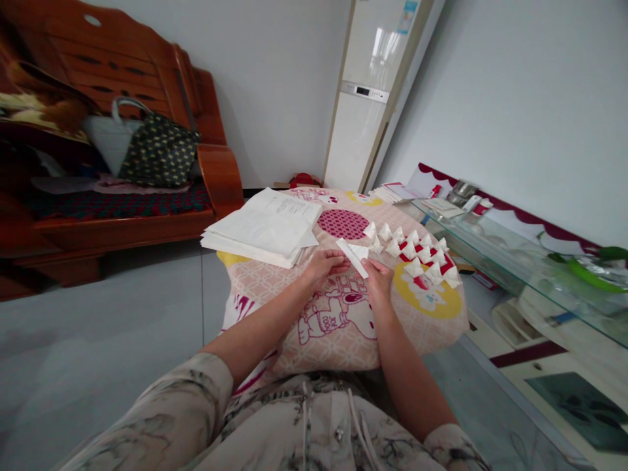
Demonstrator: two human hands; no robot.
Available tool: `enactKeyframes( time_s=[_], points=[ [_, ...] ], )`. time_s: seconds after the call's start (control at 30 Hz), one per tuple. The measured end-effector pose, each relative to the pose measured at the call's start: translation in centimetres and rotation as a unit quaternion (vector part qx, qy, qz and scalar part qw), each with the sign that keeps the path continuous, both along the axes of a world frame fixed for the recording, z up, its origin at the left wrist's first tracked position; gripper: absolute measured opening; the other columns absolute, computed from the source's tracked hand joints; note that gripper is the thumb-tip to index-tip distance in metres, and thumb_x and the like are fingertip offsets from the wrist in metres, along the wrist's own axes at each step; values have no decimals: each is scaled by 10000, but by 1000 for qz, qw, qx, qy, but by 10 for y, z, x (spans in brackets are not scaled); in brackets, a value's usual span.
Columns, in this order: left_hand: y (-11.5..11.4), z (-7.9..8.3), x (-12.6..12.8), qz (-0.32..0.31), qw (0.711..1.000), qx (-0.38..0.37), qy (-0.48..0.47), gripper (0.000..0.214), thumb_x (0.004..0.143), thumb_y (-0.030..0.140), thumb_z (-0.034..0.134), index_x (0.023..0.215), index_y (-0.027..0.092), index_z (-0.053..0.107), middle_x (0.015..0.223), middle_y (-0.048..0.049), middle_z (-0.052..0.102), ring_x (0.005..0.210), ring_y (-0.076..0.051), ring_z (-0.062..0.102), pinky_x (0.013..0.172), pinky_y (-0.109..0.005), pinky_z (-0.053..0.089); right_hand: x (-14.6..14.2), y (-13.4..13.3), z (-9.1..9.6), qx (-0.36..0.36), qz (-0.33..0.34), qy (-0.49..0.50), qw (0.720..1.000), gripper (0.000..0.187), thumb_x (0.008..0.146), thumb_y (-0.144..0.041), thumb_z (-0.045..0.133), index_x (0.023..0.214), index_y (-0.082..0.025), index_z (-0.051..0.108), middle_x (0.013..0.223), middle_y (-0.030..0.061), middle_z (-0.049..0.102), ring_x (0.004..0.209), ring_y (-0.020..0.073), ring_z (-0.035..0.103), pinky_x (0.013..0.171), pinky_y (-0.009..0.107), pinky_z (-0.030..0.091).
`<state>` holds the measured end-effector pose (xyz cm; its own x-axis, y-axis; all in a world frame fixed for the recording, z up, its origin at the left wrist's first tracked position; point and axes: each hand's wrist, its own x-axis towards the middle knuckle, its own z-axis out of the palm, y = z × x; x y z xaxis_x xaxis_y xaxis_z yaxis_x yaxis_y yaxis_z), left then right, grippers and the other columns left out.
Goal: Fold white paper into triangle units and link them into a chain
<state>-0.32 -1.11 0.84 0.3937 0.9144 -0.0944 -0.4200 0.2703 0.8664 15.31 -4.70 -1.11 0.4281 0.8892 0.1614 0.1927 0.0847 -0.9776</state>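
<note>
Between my two hands is a small folded piece of white paper, held slantwise above the cloth. The fingers of my left hand pinch its left side. My right hand grips its right end between thumb and fingers. Just beyond my right hand stand several small folded white paper shapes, pointed and set in rows. A stack of white paper sheets, with print on the top one, lies past my left hand. Which fold the held paper is at, I cannot tell.
A pink patterned cloth covers the table under my hands. To the right, a glass-topped cabinet carries a metal container and other items. A wooden bench with bags stands at the left, and a tall white appliance is behind.
</note>
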Motion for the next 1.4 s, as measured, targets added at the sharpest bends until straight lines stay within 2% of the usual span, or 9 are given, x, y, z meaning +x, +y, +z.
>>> enactKeyframes(
  time_s=[0.2, 0.43, 0.67, 0.77, 0.87, 0.97, 1.13, 1.23, 1.4],
  points=[
    [-3, 1, 1, -24, 999, -15, -17, 96, 839, 47, 686, 874, 115, 744, 916, -95, 772, 742, -121, 730, 725, -211, 599, 2, 4, -7, 38, -4, 16, 999, 458, 790, -477, 635, 1017, -103, 768, 835, 85, 730, 694, 205, 671, 659, 315, 608],
    [-2, 1, 2, -29, 998, -32, -36, 172, 859, -5, 605, 915, 83, 742, 897, -116, 774, 726, -140, 743, 656, -191, 607, 3, 8, -12, 65, -35, 38, 997, 456, 745, -506, 693, 893, -89, 803, 651, 60, 676, 561, 202, 615, 547, 334, 567],
    [1, -2, 3, -39, 998, -23, -34, 163, 847, 33, 677, 996, 74, 729, 943, -148, 777, 731, -147, 749, 664, -196, 608, 0, 0, -2, 80, -54, -32, 995, 391, 755, -486, 671, 789, -114, 787, 582, 15, 601, 528, 172, 547, 496, 294, 494],
    [1, -2, 2, -40, 998, -21, -41, 151, 855, 34, 669, 990, 69, 725, 937, -149, 776, 728, -145, 747, 678, -202, 607, -3, -5, 4, 89, -62, -68, 992, 353, 779, -460, 632, 722, -131, 747, 537, -11, 529, 511, 151, 486, 485, 273, 438],
    [1, -3, 3, -19, 998, -34, -41, 117, 856, 12, 647, 943, 65, 704, 857, -127, 768, 683, -139, 734, 659, -208, 600, -5, -7, 7, 107, -63, -112, 986, 345, 798, -435, 599, 593, -161, 643, 506, -33, 404, 516, 131, 412, 494, 261, 362],
    [3, -6, 2, 2, 998, -42, -42, 99, 850, -4, 637, 900, 71, 679, 787, -102, 750, 638, -128, 713, 626, -206, 586, -6, -8, 7, 114, -63, -142, 981, 358, 799, -428, 586, 543, -181, 546, 527, -41, 319, 533, 119, 349, 508, 261, 306],
    [3, -7, 0, 9, 999, -19, -37, 72, 826, 40, 689, 851, 100, 659, 747, -42, 718, 609, -101, 683, 577, -176, 554, -9, -11, 9, 113, -54, -174, 977, 367, 800, -421, 571, 526, -200, 468, 556, -43, 268, 546, 112, 303, 519, 262, 266],
    [1, -5, -1, 10, 1000, 7, -26, 79, 810, 83, 729, 846, 106, 663, 788, -50, 727, 643, -108, 693, 602, -186, 562, -10, -12, 11, 115, -62, -186, 974, 361, 807, -406, 558, 526, -201, 459, 554, -46, 263, 543, 109, 295, 523, 265, 255],
    [-2, -4, 0, 11, 999, 34, 13, 75, 833, 81, 693, 903, 106, 681, 842, -75, 740, 704, -125, 711, 650, -212, 564, -11, -12, 11, 118, -77, -200, 970, 347, 804, -374, 529, 516, -205, 434, 549, -48, 257, 539, 105, 296, 530, 271, 248]
  ],
)
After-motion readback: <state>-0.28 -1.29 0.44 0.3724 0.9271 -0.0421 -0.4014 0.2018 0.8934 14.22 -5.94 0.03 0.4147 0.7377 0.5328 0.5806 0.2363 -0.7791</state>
